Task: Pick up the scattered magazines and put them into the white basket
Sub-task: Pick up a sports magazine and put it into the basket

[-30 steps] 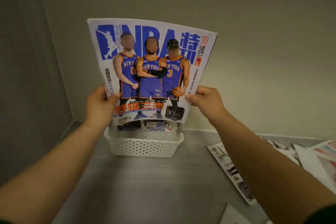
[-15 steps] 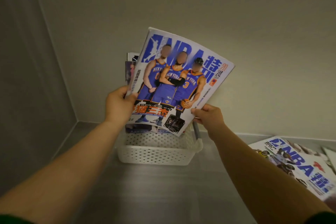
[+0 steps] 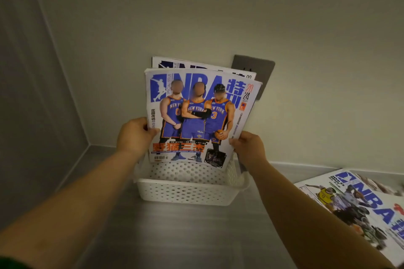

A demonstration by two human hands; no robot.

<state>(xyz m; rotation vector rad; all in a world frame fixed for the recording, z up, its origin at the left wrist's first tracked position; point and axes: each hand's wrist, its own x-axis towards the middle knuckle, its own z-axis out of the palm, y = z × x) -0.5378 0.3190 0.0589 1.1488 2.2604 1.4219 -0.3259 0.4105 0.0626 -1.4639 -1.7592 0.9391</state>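
— Two magazines stand at the white basket (image 3: 188, 192), yes?

— Yes, going by the head camera. The front one, an NBA special issue (image 3: 196, 116) with three players in blue New York jerseys, is upright with its cover toward the camera. Its lower edge is down in the basket's mouth. Whether it touches the bottom I cannot tell.

— And the one behind?

— A second magazine (image 3: 203, 66) stands just behind it, on the far side. Only its top strip shows above the front cover, with the same blue masthead. Its lower part is hidden.

— What are the hands doing?

— Both grasp the front issue. The left hand (image 3: 133, 135) grips its left edge, thumb on the cover. The right hand (image 3: 249, 148) holds the lower right edge, fingers curled round it, just above the basket's right rim.

— Where does the basket sit?

— On a grey surface (image 3: 175, 242), at the far side close to the wall (image 3: 306, 28). It is perforated plastic, and its inner far side shows below the cover.

— Anything else lying about?

— At the near right another NBA magazine (image 3: 360, 209) lies flat on the surface, cover up, well apart from the basket. More printed pages (image 3: 380, 184) peek out beyond it. On the wall a dark socket plate (image 3: 260, 67) is partly hidden by the upright magazines.
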